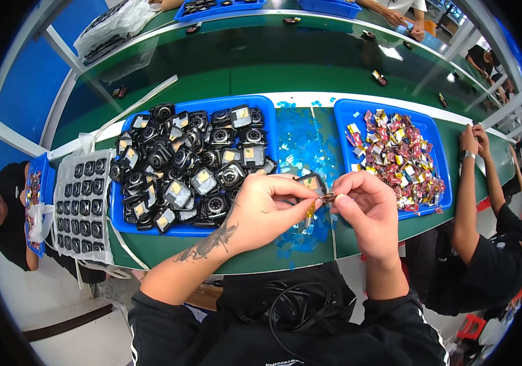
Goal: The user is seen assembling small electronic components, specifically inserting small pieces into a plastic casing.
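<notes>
The left hand (264, 210) and right hand (371, 210) pinch a small, dark part (328, 198) between their fingertips (344, 202); thin blue scraps (300, 131) lie beyond.

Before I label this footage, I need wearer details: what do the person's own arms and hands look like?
The left hand and right hand are ungloved. The left forearm carries a dark tattoo. The black sleeves have white stripes along their outer sides.

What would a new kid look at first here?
Probably the big blue tray, left of the middle, heaped with black watch-like cases. To its right, past blue scraps on the green table, another blue tray holds small red and yellow parts. In between, the left hand and right hand pinch a tiny part.
</notes>
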`<state>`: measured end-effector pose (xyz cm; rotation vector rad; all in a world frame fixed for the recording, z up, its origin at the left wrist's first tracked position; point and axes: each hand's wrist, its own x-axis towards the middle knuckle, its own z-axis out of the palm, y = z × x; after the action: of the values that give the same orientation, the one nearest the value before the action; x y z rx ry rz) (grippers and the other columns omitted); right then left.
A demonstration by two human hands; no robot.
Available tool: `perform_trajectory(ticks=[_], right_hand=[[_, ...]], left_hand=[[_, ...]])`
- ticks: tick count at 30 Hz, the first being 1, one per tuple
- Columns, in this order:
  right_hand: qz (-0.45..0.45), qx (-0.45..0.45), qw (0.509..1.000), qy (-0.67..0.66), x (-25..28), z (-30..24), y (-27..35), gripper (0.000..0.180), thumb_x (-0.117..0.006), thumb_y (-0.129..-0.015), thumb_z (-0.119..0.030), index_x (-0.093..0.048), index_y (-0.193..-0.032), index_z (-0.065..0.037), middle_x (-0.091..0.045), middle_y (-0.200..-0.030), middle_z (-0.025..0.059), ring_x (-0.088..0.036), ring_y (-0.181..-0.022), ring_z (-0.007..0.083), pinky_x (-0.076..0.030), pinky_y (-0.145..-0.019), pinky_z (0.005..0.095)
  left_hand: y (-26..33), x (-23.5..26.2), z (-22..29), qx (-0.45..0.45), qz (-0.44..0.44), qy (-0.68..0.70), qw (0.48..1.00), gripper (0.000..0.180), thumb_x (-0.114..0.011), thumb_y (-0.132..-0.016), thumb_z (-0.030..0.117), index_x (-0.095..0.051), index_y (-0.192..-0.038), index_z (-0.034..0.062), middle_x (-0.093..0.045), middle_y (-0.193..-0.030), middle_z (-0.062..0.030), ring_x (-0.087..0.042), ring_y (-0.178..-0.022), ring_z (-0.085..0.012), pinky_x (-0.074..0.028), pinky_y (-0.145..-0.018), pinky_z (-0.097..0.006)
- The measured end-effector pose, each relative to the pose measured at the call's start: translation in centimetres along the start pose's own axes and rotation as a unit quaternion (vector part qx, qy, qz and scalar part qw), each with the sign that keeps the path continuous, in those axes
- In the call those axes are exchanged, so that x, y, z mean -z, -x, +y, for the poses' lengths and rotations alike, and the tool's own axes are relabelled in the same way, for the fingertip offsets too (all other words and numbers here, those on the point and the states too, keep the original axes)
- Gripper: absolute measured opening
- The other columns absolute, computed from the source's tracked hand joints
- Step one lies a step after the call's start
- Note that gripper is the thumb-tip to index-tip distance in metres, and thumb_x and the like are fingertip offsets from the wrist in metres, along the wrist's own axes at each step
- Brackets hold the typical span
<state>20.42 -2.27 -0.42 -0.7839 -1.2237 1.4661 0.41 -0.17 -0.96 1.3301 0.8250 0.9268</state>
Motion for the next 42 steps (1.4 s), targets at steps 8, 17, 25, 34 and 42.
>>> perform_trajectory(ticks=[8, 17, 25, 34, 42], right_hand=[[0.121, 0.096, 0.966, 0.208, -1.6, 0.8, -0.6, 0.026, -0.069, -0.082, 0.006, -0.056, -0.105, 0.001, -0.06, -0.093, 0.0049, -0.058, -0.081, 0.0074, -0.049, -0.068, 0.0198], [0.186, 0.144, 0.953, 0.193, -2.0, 2.7, -0.2, 0.024, -0.069, -0.083, 0.006, -0.055, -0.102, 0.002, -0.059, -0.09, 0.0048, -0.056, -0.077, 0.0064, -0.047, -0.065, 0.0198], [0.186, 0.126, 0.939, 0.26, -3.0, 2.2, -0.6, 0.029, -0.068, -0.082, 0.007, -0.053, -0.107, 0.002, -0.057, -0.099, 0.0067, -0.057, -0.084, 0.0079, -0.05, -0.07, 0.0202], [0.071, 0.013, 0.981, 0.181, -2.2, -0.2, -3.1, 0.038, -0.066, -0.081, 0.008, -0.051, -0.115, 0.0, -0.062, -0.097, 0.0054, -0.057, -0.087, 0.0081, -0.049, -0.073, 0.019], [0.045, -0.151, 0.921, 0.357, 4.3, 0.7, -23.6, 0.044, -0.077, -0.072, -0.005, -0.056, -0.111, -0.001, -0.06, -0.067, 0.0024, -0.05, -0.057, 0.0079, -0.036, -0.049, 0.0238]], left_hand=[[0.1, -0.5, -0.2, -0.024, 0.005, 0.106, 0.994, 0.031, -0.06, -0.086, -0.009, -0.064, -0.116, -0.0046, -0.063, -0.113, -0.0121, -0.065, -0.097, -0.0137, -0.055, -0.084, -0.024], [0.1, -1.2, -0.2, -0.033, 0.026, 0.082, 0.996, 0.038, -0.058, -0.085, -0.013, -0.061, -0.122, -0.004, -0.061, -0.12, -0.0157, -0.062, -0.107, -0.0174, -0.053, -0.092, -0.027], [0.1, -0.9, 0.2, -0.064, 0.035, 0.098, 0.993, 0.05, -0.05, -0.085, -0.015, -0.055, -0.132, 0.0011, -0.062, -0.119, -0.0129, -0.062, -0.105, -0.0135, -0.052, -0.089, -0.025], [0.3, 0.6, 1.7, -0.026, 0.047, 0.053, 0.997, 0.058, -0.055, -0.087, -0.004, -0.04, -0.141, 0.0092, -0.062, -0.12, -0.015, -0.064, -0.103, -0.0169, -0.051, -0.082, -0.027], [2.7, 8.3, -0.6, -0.165, 0.129, -0.677, 0.706, 0.043, -0.076, -0.074, 0.037, -0.061, -0.103, 0.0087, -0.066, -0.106, -0.0094, -0.061, -0.102, -0.0313, -0.047, -0.089, -0.043]])
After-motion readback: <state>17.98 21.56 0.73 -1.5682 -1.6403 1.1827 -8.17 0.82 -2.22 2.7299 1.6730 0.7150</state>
